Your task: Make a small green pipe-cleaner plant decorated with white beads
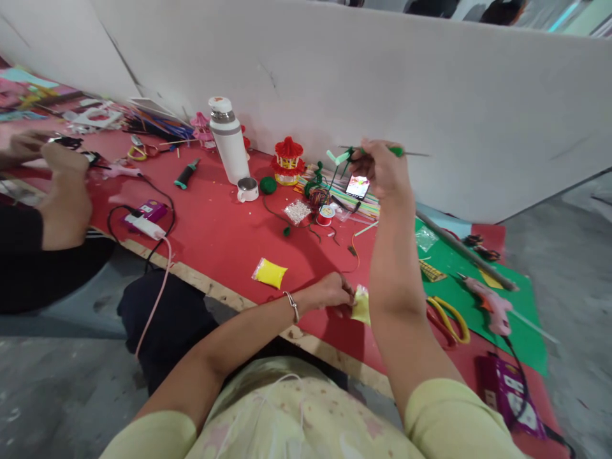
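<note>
My right hand is raised near the white wall, its fingers closed around a thin metal rod with a green middle. Dark green strands and a pale green bent piece hang at the rod's left side. Low on the red table, my left hand has its fingers curled together at the edge of a pale yellow packet, partly hidden by my right forearm. A brighter yellow packet lies left of that hand. Beyond are a clear bag of white beads and a red thread spool.
A white flask, a metal cup and a red lantern-like ornament stand at the back. Yellow-handled pliers and a pink glue gun lie right. At left, another person's hands work beside a cable.
</note>
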`<state>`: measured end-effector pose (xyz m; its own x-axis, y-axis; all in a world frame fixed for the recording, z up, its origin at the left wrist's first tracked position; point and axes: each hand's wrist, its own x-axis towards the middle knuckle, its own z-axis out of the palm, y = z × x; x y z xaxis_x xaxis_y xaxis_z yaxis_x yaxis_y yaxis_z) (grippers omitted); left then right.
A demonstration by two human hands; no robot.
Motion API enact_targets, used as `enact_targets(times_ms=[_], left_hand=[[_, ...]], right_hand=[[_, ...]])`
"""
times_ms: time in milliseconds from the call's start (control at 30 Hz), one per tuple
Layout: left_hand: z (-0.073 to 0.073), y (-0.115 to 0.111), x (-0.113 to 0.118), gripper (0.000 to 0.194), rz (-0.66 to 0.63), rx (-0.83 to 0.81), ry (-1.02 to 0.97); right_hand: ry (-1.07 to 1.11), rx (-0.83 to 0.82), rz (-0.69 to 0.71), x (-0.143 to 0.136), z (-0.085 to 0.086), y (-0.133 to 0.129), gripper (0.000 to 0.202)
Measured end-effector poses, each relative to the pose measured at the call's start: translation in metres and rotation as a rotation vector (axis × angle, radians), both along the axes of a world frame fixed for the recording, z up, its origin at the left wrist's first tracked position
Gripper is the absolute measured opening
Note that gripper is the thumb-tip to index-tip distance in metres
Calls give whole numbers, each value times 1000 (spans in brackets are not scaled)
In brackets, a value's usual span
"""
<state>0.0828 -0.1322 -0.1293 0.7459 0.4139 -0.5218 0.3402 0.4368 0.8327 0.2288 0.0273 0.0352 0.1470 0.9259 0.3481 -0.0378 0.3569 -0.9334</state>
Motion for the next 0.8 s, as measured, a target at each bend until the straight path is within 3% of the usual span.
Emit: enact_targets(times_ms=[67, 133, 233, 267, 333, 400, 467, 567, 700, 800], left_hand=[[7, -4, -3, 6, -58, 31, 26], [14, -7, -8, 6, -113, 174, 59], [26, -5, -24, 11, -16, 677, 81], [32, -1, -31, 8, 76, 815, 76], [44, 11, -45, 11, 262, 919, -51], [55, 30, -56, 16, 604, 944, -196], [64, 51, -62, 23, 802, 850, -337], [71, 77, -64, 33, 834, 535, -579], [71, 84, -65, 45, 436, 155, -637], [68, 78, -66, 48, 223, 53, -531]], right_hand=[[9, -33, -25, -14, -18, -18, 43], [-43, -84, -40, -28, -40, -45, 43], [-120, -97, -90, -40, -67, -94, 42], [-135, -109, -105, -41, -73, -110, 40], [-142, -101, -161, -41, -78, -137, 38], [-139, -75, -218, -41, -78, -157, 37], [-105, -60, -265, -44, -77, -170, 37], [-42, -43, -298, -52, -78, -180, 33], [-31, -80, -307, -61, -82, -186, 34], [-75, -100, -333, -62, -81, -188, 35]])
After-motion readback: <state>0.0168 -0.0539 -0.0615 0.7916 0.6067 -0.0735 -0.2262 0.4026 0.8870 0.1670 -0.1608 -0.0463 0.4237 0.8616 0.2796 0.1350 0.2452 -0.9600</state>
